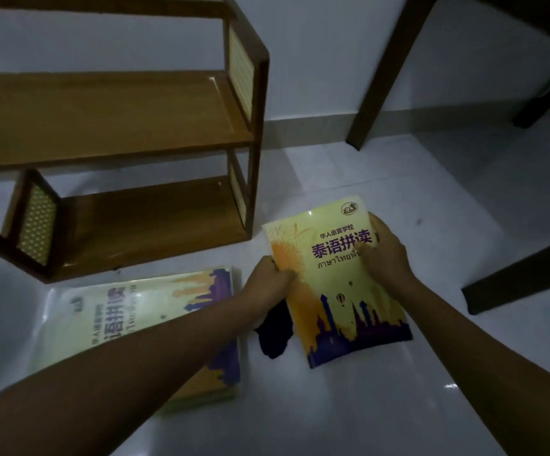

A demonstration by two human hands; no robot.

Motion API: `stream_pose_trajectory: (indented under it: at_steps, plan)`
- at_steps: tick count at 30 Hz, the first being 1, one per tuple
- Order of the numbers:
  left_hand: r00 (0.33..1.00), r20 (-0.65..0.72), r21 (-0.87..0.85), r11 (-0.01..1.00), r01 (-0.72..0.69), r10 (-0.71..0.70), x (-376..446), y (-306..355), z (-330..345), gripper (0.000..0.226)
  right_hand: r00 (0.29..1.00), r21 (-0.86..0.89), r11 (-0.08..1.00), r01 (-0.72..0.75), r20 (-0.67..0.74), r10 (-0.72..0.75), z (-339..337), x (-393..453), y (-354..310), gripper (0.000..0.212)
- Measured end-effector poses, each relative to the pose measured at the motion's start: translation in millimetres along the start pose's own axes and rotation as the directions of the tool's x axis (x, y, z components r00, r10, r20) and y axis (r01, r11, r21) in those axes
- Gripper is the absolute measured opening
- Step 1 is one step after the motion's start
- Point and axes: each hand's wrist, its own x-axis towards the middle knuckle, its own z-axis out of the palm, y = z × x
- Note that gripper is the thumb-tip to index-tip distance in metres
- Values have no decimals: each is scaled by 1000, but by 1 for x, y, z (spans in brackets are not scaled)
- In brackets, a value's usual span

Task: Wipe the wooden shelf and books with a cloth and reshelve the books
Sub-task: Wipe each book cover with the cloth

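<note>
Book point(336, 284), yellow cover with purple skyline and dark red title, held over the pale tiled floor point(431, 225) just right of the wooden shelf point(112, 126). Long axis runs from near-right to far-left of the view, slightly tilted; top edge with the logo points away from the person, skyline edge points toward them, title reading upright to the wearer. Left hand point(267, 284) grips the book's left edge, thumb on the cover and fingers curled beneath. Right hand point(385, 255) grips the right edge near the title, fingers bent over the cover. Dark cloth point(275, 334) hangs below the left hand, partly behind the book's left edge; whether the hand pinches it cannot be told. Stack of matching books point(142, 311) lies flat on the floor left of the held copy, partly crossed by the left forearm, covers turned sideways with the skyline toward the right. Shelf stands against the white wall, two boards bare, woven cane side panels. Dark table legs point(388, 70) stand at upper right.
</note>
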Motion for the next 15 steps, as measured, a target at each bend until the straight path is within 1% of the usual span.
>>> stream_pose_trajectory:
  at_steps: [3,5,6,8,9,10,12,13,14,15]
  plan:
    - [995,18,-63,993,97,-96,26,-11,16,13,996,-51,995,-80,41,82,18,25,33,57]
    - [993,26,-5,993,116,-116,36,-19,19,22,992,-74,992,-107,57,111,28,35,50,55]
    - [994,34,49,994,99,-101,38,-21,18,23,988,-84,988,-130,66,136,32,39,56,54]
    - [999,47,175,985,0,-8,37,-19,13,13,977,-155,972,-174,98,190,38,46,63,54]
    - [997,56,246,967,-68,55,34,-18,6,19,974,-233,958,-168,110,197,44,46,61,54]
    - [990,66,332,932,-142,127,30,-16,-3,30,979,-317,939,-130,109,172,50,43,58,54]
    - [964,94,516,816,-260,248,22,-18,-29,58,992,-408,912,30,123,23,65,27,44,56]
    - [960,103,594,758,-270,262,16,-22,-46,67,981,-400,905,146,173,-82,75,11,31,60]
    - [956,111,647,711,-276,270,8,-26,-63,71,951,-356,897,262,251,-179,86,-9,18,62]
    - [953,117,670,686,-284,281,-3,-32,-79,72,908,-302,883,360,330,-258,99,-31,8,63]
